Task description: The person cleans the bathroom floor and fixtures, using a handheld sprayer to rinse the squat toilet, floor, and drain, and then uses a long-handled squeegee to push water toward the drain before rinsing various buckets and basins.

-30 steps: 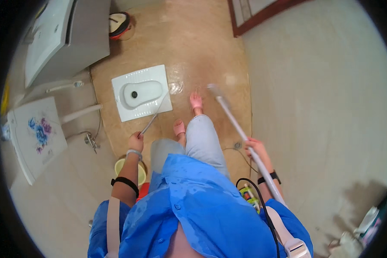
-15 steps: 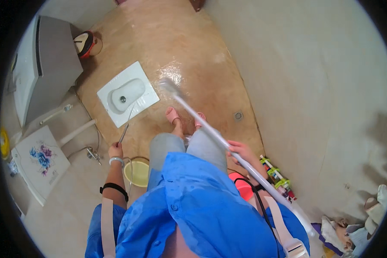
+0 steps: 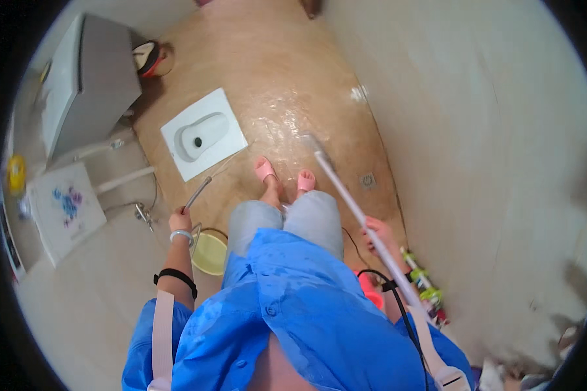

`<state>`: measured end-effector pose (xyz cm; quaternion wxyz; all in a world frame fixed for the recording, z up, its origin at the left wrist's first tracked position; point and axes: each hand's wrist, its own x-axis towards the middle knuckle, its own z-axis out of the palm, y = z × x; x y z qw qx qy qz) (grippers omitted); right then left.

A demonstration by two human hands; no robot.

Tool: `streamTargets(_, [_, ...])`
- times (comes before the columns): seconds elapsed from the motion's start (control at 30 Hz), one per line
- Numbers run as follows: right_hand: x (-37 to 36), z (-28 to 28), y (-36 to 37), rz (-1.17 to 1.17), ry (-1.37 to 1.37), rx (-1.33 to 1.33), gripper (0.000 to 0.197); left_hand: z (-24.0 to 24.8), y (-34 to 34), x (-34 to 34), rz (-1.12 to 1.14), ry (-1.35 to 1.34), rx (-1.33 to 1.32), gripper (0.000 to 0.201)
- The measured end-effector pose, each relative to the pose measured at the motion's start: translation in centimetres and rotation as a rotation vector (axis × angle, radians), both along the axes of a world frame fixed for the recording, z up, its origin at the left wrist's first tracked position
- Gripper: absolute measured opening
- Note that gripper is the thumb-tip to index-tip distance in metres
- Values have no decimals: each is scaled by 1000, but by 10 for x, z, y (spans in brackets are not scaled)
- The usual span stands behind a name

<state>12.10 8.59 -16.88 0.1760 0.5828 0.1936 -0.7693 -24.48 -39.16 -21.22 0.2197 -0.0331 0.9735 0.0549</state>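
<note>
My left hand (image 3: 180, 221) is closed round a slim metal spray nozzle (image 3: 199, 193) on a hose. A thin jet of water leaves its tip toward the wet floor (image 3: 287, 114) beside the white squat toilet (image 3: 176, 166). My right hand (image 3: 377, 236) grips a long-handled floor brush (image 3: 347, 193), its white pole slanting back past my right arm. The brush's pale head (image 3: 315, 143) is on or just above the floor ahead of my pink slippers (image 3: 306, 178); blur hides its bristles.
A yellow-green basin (image 3: 210, 254) stands by my left leg, a red bucket (image 3: 370, 292) by my right. Near the right wall are a floor drain (image 3: 368, 180) and a rack of bottles (image 3: 425, 285). Left are a grey cabinet (image 3: 107, 91), wall pipes and a tap (image 3: 143, 212).
The brush head has moved right, away from the toilet toward the right wall. The nozzle has tilted to the right, and its jet now lands on the floor instead of in the toilet.
</note>
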Motion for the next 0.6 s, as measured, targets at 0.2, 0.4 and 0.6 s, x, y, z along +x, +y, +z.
streamTargets(0.2, [-159, -6, -55, 159, 315, -184, 25, 27, -6, 35, 221, 110, 44, 26])
streamTargets(0.4, [-241, -10, 3, 336, 393, -191, 23, 15, -57, 67, 563, 155, 37, 26])
streamTargets(0.6, [-288, -37, 59, 562, 250, 52, 17, -25, -106, 99, 876, 238, 119, 25])
